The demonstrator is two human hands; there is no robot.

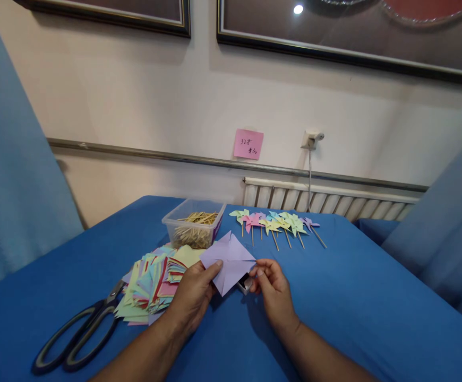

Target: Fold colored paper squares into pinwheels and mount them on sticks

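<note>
A pile of cut paper squares (151, 286) waits on the bench (374, 307), unfolded; left hand (193, 297) and right hand (273, 289) pinch a purple paper square (231, 260) with closed fingers; behind, a plastic tub (194, 223) holds toothpicks, and finished pinwheels (274, 223) lie right

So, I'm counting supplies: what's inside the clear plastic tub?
The clear plastic tub holds a pile of thin wooden sticks. The frosted wall blurs the lower ones, and the tub's floor is covered.

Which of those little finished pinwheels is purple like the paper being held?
The pinwheel at the far right end of the row; the others are green, pink, yellow or light blue. It matches the paper in both hands.
</note>
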